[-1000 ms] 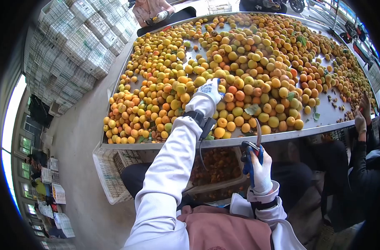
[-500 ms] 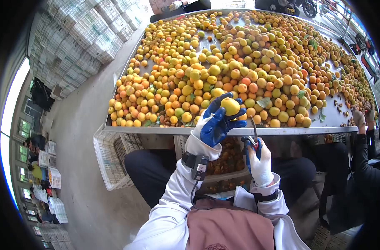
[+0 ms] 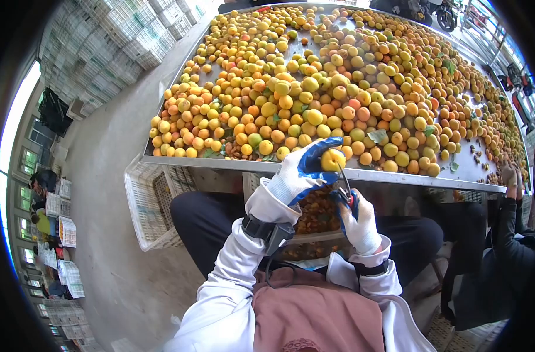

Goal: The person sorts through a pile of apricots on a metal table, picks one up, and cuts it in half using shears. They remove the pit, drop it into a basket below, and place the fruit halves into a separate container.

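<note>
My left hand [image 3: 302, 170], in a white glove with a blue-coated palm, is closed around a yellow apricot [image 3: 332, 159] just over the table's front edge. My right hand [image 3: 359, 223], gloved the same way, grips a hand tool [image 3: 345, 196] with a slim curved metal blade and some red at the handle. The blade's tip meets the apricot at its lower right side. Beyond both hands, loose apricots [image 3: 314, 117] in yellow, orange and green cover much of the metal table [image 3: 220, 164]. Below my hands, a container holds brownish-orange pieces [image 3: 317, 214].
A white plastic crate [image 3: 144, 205] stands under the table's left front corner. Stacked crates [image 3: 103, 47] rise at the back left. To the right, another person's hands [image 3: 510, 173] are at the table edge. Leaves [image 3: 378, 136] lie among the fruit.
My left hand has lowered and turned, bringing the apricot down toward my right hand. The tool's blade, apart from the fruit before, now meets it. The view has shifted slightly.
</note>
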`<state>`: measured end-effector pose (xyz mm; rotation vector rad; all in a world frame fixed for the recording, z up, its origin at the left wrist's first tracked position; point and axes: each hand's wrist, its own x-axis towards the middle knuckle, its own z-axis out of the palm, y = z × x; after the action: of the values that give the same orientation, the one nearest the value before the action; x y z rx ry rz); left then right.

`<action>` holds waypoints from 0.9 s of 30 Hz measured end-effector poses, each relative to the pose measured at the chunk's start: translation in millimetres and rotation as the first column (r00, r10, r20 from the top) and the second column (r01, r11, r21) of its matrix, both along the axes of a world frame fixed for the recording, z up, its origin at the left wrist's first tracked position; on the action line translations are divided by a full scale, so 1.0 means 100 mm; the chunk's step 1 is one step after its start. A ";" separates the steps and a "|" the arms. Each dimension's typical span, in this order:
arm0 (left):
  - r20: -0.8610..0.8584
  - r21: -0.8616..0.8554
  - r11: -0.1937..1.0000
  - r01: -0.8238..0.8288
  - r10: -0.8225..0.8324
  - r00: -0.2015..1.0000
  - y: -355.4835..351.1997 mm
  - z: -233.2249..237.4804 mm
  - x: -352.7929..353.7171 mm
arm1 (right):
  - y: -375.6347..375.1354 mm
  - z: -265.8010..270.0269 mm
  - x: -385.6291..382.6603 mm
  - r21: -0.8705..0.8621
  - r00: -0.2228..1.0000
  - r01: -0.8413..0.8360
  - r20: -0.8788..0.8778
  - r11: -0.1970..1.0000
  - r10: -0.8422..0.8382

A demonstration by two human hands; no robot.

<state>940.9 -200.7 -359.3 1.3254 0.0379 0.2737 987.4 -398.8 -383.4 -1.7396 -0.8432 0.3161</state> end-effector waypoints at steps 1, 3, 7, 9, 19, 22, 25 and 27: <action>-0.029 -0.001 1.000 0.000 0.000 1.000 -0.02 0.00 0.00 | 0.00 0.00 0.01 -0.009 1.000 -0.002 -0.003 1.000 0.002; -0.052 0.087 0.996 -0.003 0.007 0.999 -0.05 0.03 0.01 | -0.01 0.03 0.00 -0.013 1.000 0.008 -0.014 1.000 -0.008; -0.061 0.237 0.971 -0.021 0.036 0.997 -0.04 -0.04 0.01 | -0.01 0.03 0.00 -0.031 0.999 0.029 -0.018 0.999 -0.029; -0.058 0.312 0.949 -0.038 0.059 0.997 -0.06 0.06 -0.01 | -0.04 0.02 0.01 -0.028 1.000 0.017 -0.006 0.999 -0.018; 0.094 0.842 0.522 -0.133 0.101 0.990 -0.14 0.10 -0.07 | -0.06 -0.02 0.04 -0.072 0.999 0.029 0.020 0.997 -0.028; 0.224 0.814 0.533 -0.232 0.080 0.971 -0.19 0.21 -0.05 | -0.06 -0.04 0.04 -0.043 0.999 0.036 -0.002 0.998 -0.036; 0.177 0.281 0.943 -0.180 0.134 0.975 -0.30 0.23 -0.01 | -0.05 -0.03 0.03 0.029 0.999 0.050 0.008 0.998 -0.051; 0.067 -0.380 0.920 -0.092 0.127 0.990 -0.41 0.00 0.03 | -0.03 -0.05 0.02 0.074 0.997 0.057 0.041 0.996 -0.060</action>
<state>943.9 -242.0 -358.8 0.9275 0.0847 0.4010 989.6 -401.9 -388.2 -1.7045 -0.8235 0.2069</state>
